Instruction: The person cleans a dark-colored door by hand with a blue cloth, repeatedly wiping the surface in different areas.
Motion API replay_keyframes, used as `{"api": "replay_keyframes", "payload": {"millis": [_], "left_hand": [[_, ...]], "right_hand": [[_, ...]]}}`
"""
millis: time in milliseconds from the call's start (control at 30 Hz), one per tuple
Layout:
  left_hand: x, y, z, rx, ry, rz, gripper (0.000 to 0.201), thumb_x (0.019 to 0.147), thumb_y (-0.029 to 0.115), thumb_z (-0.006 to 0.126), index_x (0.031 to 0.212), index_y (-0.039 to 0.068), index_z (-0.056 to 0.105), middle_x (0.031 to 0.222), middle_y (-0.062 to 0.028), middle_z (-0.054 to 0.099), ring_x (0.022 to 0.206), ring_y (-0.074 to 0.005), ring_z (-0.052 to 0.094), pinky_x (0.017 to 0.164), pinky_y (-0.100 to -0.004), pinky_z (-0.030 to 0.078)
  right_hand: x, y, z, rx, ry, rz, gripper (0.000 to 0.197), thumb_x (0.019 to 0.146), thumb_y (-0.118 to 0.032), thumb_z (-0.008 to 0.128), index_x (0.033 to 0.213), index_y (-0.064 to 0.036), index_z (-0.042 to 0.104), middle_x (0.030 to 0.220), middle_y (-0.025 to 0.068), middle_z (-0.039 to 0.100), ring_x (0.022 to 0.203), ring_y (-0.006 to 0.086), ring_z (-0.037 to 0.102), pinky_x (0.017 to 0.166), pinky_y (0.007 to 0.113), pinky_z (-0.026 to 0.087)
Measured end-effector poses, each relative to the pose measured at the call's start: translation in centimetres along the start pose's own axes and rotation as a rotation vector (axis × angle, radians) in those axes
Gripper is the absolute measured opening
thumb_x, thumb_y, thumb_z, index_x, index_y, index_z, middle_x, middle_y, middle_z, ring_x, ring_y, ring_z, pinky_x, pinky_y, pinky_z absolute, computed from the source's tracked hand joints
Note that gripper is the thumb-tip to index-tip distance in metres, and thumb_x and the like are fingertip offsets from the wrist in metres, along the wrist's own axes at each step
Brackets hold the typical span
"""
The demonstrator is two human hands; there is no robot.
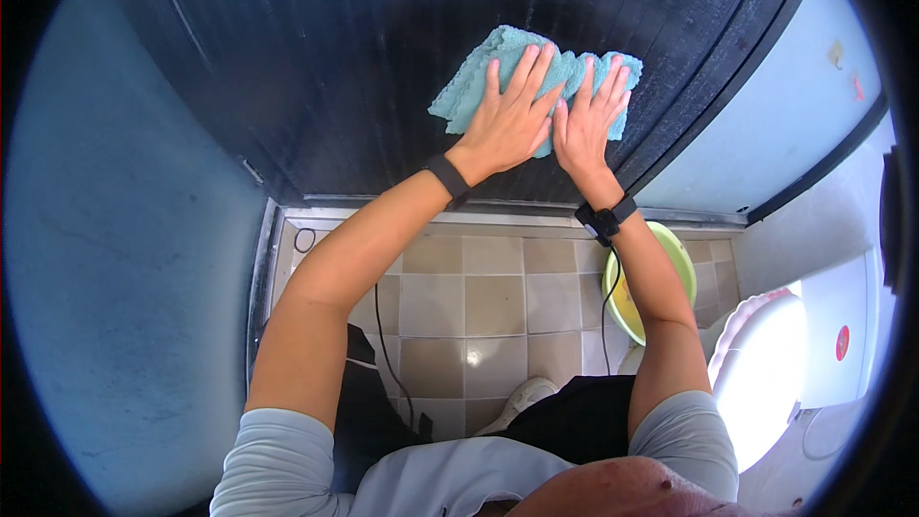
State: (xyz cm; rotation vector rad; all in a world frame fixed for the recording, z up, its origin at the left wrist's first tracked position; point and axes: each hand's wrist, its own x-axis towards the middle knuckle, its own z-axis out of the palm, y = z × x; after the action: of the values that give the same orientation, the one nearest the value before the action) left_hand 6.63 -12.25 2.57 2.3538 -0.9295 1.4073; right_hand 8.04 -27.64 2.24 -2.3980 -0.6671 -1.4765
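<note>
So there's a teal cloth [466, 93] up against a dark ribbed panel [335, 86], and both hands are on it. Left hand [511, 123] sits on the middle part, fingers stretched out and spread, not curled around anything. Right hand [586, 129] is just beside it, toward the cloth's right end, fingers pretty straight too, pointing up. Can't tell if the two hands actually touch. The cloth's kinda bunched up between them, and its left corner sticks out past the left hand.

Both wrists have black bands, and the right one [603, 220] has a little box with a cable [607, 316] hanging off it. Down on the tiled floor [493, 304] there's a light green basin [682, 263], partly hidden by the right forearm, with a white toilet [766, 378] near it.
</note>
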Motion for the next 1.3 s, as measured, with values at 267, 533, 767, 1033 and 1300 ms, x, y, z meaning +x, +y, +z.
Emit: {"api": "replay_keyframes", "payload": {"millis": [267,533,767,1033,1300], "left_hand": [[-0.2,-0.6,-1.8,0.123,-0.103,0.046,0.048,0.079,0.030,0.061,0.122,0.010,0.053,0.149,-0.0195,0.025,0.139,-0.0311,0.020,0.103,-0.0566,0.020],[-0.3,-0.2,-3.8,0.223,-0.127,0.041,0.051,0.081,0.033,0.061,0.125,0.009,0.052,0.149,-0.0212,0.023,0.139,-0.0328,0.019,0.102,-0.0578,0.023],[0.0,0.2,-4.3,0.197,-0.068,-0.021,0.057,0.080,0.030,0.061,0.130,0.007,0.047,0.150,-0.0246,0.013,0.140,-0.0395,0.011,0.101,-0.0677,0.016],[0.4,1.1,-3.4,0.226,0.063,-0.070,0.058,0.081,0.031,0.059,0.132,0.007,0.045,0.150,-0.0266,0.016,0.140,-0.0399,0.013,0.099,-0.0663,0.020],[1.1,0.9,-2.5,0.113,0.150,-0.101,0.060,0.081,0.027,0.060,0.133,0.001,0.043,0.149,-0.0306,0.009,0.139,-0.0459,0.004,0.098,-0.0717,0.006]], "right_hand": [[-0.3,-0.8,0.1,0.067,-0.026,-0.008,0.068,0.086,-0.022,0.054,0.144,-0.0013,0.024,0.149,0.0316,0.004,0.138,0.0495,0.001,0.104,0.065,0.005],[0.4,-1.8,-0.8,0.126,-0.015,-0.035,0.070,0.085,-0.024,0.056,0.146,-0.0080,0.025,0.152,0.0264,0.005,0.140,0.0454,0.002,0.105,0.065,0.003],[1.9,-2.6,-2.0,0.154,0.038,-0.078,0.068,0.084,-0.023,0.056,0.145,-0.0094,0.029,0.152,0.0233,0.009,0.140,0.0426,0.005,0.105,0.064,0.004],[2.7,-2.4,-2.7,0.118,0.098,-0.107,0.064,0.084,-0.022,0.055,0.144,-0.0109,0.033,0.152,0.0219,0.014,0.140,0.0409,0.010,0.105,0.063,0.008],[3.6,-2.0,-2.5,0.049,0.142,-0.121,0.062,0.086,-0.024,0.055,0.144,-0.0125,0.033,0.152,0.0212,0.013,0.140,0.0405,0.011,0.105,0.062,0.009]]}}
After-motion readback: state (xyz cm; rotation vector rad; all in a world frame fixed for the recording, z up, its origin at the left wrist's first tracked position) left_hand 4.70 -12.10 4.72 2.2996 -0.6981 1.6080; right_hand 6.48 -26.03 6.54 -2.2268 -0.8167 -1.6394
